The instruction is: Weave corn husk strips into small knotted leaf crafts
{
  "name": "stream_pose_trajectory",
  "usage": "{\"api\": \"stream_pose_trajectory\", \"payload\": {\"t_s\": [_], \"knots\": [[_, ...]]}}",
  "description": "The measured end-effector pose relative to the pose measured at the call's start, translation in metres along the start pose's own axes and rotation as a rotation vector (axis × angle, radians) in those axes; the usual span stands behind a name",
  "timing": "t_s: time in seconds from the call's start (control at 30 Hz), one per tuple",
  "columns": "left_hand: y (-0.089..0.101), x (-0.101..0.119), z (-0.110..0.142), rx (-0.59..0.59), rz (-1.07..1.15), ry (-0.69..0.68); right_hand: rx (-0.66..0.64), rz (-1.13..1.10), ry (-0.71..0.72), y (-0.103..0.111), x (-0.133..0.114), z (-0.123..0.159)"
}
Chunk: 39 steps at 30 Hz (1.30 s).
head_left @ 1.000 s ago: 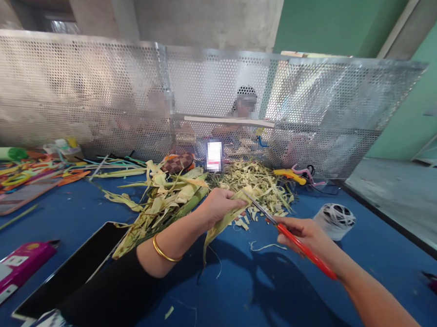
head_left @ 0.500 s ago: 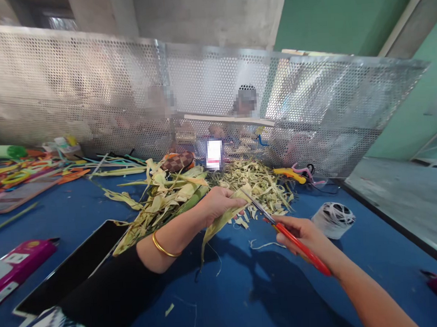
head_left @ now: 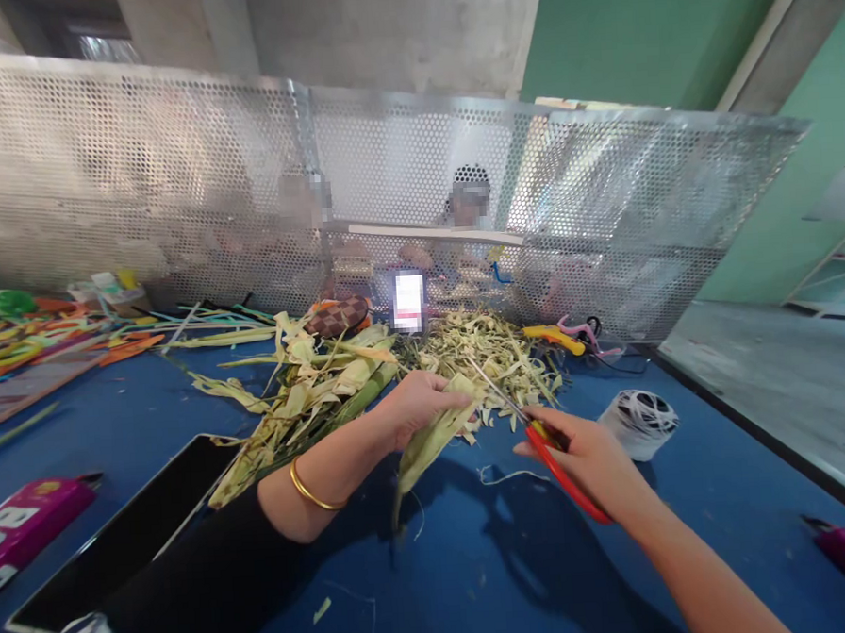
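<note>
My left hand [head_left: 414,407] pinches a pale green corn husk [head_left: 429,446] near its upper end, and the rest of the leaf hangs down towards the table. My right hand [head_left: 583,448] grips scissors [head_left: 564,474] by their red handles. Their metal blades point up and left, just beside the husk's upper end; whether they touch it I cannot tell. Beyond the hands lies a heap of shredded husk pieces [head_left: 499,350]. A bunch of whole husks [head_left: 320,397] spreads out behind my left forearm.
A spool of white twine [head_left: 639,425] stands right of my right hand. A dark flat tray-like object [head_left: 122,531] and purple power strip [head_left: 33,526] are at left. Coloured strips [head_left: 27,347] lie far left. A perforated metal screen [head_left: 415,166] runs behind, with people beyond it.
The scissors' blades have moved away from the husk's upper end, and their handles are spread wider. My left hand still holds the husk. The whole view has shifted slightly.
</note>
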<state>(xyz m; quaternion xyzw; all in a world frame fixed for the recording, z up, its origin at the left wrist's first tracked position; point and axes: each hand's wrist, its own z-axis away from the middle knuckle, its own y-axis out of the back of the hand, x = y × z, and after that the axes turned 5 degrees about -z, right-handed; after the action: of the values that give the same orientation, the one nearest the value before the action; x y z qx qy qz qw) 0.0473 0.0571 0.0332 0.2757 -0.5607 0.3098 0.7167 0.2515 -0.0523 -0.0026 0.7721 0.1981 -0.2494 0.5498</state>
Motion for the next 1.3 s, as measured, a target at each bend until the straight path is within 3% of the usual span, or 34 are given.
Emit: {"api": "stream_pose_trajectory", "payload": {"t_s": [0.07, 0.17, 0.33, 0.43, 0.53, 0.63, 0.73, 0.8, 0.9, 1.13, 1.3], "knots": [[0.001, 0.005, 0.002, 0.001, 0.06, -0.003, 0.036, 0.296, 0.003, 0.005, 0.005, -0.001], [0.003, 0.01, 0.003, 0.045, 0.137, -0.016, -0.022, 0.684, 0.03, 0.01, 0.019, -0.005], [0.0, 0.013, 0.002, 0.156, 0.256, -0.015, -0.146, 0.736, 0.02, 0.017, 0.044, -0.008], [-0.005, 0.015, 0.006, 0.166, 0.292, -0.012, -0.042, 0.572, -0.002, 0.019, 0.038, -0.007], [-0.01, 0.017, 0.012, 0.165, 0.292, -0.04, 0.157, 0.073, -0.036, 0.014, 0.004, -0.009], [-0.013, 0.017, 0.018, 0.152, 0.282, -0.109, 0.083, -0.596, -0.151, 0.0, -0.046, -0.016], [-0.013, 0.016, 0.021, 0.156, 0.271, -0.186, 0.035, -0.927, -0.184, -0.017, -0.084, -0.025], [-0.013, 0.016, 0.021, 0.149, 0.26, -0.207, 0.107, -1.013, -0.152, -0.026, -0.094, -0.029], [-0.015, 0.014, 0.018, 0.123, 0.248, -0.204, 0.166, -1.028, -0.104, -0.032, -0.09, -0.029], [-0.025, 0.003, 0.013, 0.127, 0.213, -0.159, 0.224, -1.037, -0.159, -0.029, -0.072, -0.024], [-0.027, 0.003, 0.013, 0.15, 0.219, -0.198, 0.314, -0.962, -0.099, -0.028, -0.073, -0.024]]}}
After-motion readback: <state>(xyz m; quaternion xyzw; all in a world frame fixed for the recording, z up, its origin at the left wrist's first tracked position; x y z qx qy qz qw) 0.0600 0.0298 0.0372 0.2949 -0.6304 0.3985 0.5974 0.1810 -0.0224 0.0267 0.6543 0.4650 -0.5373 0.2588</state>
